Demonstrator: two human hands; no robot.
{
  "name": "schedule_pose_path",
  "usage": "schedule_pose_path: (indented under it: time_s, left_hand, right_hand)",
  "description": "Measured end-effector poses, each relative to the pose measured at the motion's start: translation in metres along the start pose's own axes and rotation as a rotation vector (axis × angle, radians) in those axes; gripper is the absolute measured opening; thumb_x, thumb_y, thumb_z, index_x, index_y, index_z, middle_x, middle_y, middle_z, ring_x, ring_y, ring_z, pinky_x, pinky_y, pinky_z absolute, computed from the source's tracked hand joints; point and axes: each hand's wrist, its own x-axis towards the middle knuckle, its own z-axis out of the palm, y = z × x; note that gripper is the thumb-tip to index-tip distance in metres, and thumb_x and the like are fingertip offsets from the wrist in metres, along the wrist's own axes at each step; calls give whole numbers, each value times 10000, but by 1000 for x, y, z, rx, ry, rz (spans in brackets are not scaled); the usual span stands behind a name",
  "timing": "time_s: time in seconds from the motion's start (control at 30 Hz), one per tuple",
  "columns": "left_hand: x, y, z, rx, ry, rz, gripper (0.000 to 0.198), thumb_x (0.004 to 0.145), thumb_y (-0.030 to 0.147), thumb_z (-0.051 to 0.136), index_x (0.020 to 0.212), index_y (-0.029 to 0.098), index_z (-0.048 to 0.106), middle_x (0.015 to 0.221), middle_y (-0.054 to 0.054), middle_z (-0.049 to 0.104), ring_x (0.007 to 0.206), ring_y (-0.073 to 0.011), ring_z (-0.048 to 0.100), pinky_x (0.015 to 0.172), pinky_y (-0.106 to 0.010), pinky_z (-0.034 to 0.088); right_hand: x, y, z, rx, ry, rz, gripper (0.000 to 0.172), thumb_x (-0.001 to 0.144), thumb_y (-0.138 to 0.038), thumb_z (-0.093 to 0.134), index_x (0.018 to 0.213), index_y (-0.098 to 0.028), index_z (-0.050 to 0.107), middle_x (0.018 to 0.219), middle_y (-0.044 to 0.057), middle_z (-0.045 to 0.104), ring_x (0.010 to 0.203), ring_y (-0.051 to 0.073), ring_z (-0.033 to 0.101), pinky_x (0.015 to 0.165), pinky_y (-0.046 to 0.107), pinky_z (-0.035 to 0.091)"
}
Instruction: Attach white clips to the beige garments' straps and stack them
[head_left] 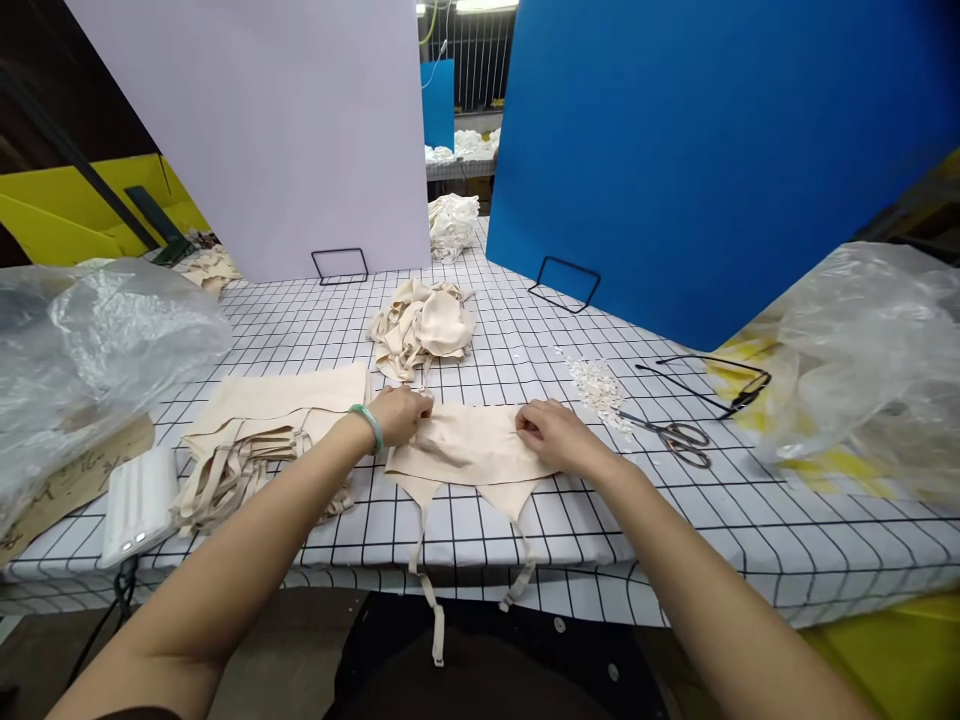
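Observation:
A beige bra top [469,450] with thin adjustable straps lies flat in front of me. Its straps hang over the near table edge. My left hand [401,412], with a green bangle on the wrist, pinches the top's upper left side. At the upper right side, the curled fingers of my right hand [549,432] grip the fabric. To the left lies a stack of similar beige tops [277,392], straps bunched toward me. A loose heap of beige tops [424,325] is just beyond my left hand.
Small white bits [596,388], dark-handled scissors [682,440] and black glasses [739,395] lie to the right on the grid-patterned cloth [675,530]. A white device [140,505] sits at left. Clear plastic bags [112,330] flank both sides. A white board [300,130] and blue board [660,150] stand behind.

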Motion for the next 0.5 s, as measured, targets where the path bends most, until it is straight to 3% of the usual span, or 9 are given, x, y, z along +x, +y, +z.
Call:
schedule_pose_path:
  time_s: [0.1, 0.2, 0.33, 0.43, 0.5]
  left_hand:
    - [-8, -8, -7, -65, -31, 1, 38, 693, 186, 572, 696, 205, 605, 789, -46, 661, 815, -233, 590, 772, -335, 470]
    - [-17, -17, -10, -227, 32, -23, 102, 728, 274, 553, 756, 199, 617, 797, -29, 631, 745, -196, 581, 678, -291, 470]
    - [-24, -27, -3, -487, 379, -231, 87, 725, 265, 547, 741, 187, 580, 807, -25, 588, 776, -192, 574, 706, -306, 489]
    - [-28, -21, 9, -422, 596, -384, 60, 728, 155, 502, 756, 189, 541, 891, -62, 563, 827, -214, 571, 781, -369, 507]
    - [-33, -9, 20, -303, 720, -325, 186, 725, 85, 482, 867, 189, 544, 1021, -102, 541, 974, -248, 560, 887, -412, 491]
  right_hand:
    - [-6, 6, -1, 5, -4, 36, 125, 804, -151, 502, 718, -216, 564, 776, 34, 613, 815, 208, 537, 712, 320, 418]
    - [-10, 6, -1, 3, 18, 66, 99, 779, -131, 503, 762, -212, 559, 802, 37, 606, 810, 202, 539, 691, 305, 399]
    - [-7, 0, -3, 5, 5, 97, 273, 809, -121, 469, 1028, -228, 592, 976, 51, 623, 817, 188, 560, 637, 287, 368]
    - [-3, -3, -2, -11, -2, 180, 277, 824, -145, 468, 1059, -228, 590, 991, 58, 636, 782, 189, 568, 600, 291, 340]
    - [-1, -4, 1, -15, 46, 244, 275, 850, -219, 484, 1113, -209, 564, 1006, 80, 644, 781, 203, 572, 592, 298, 332]
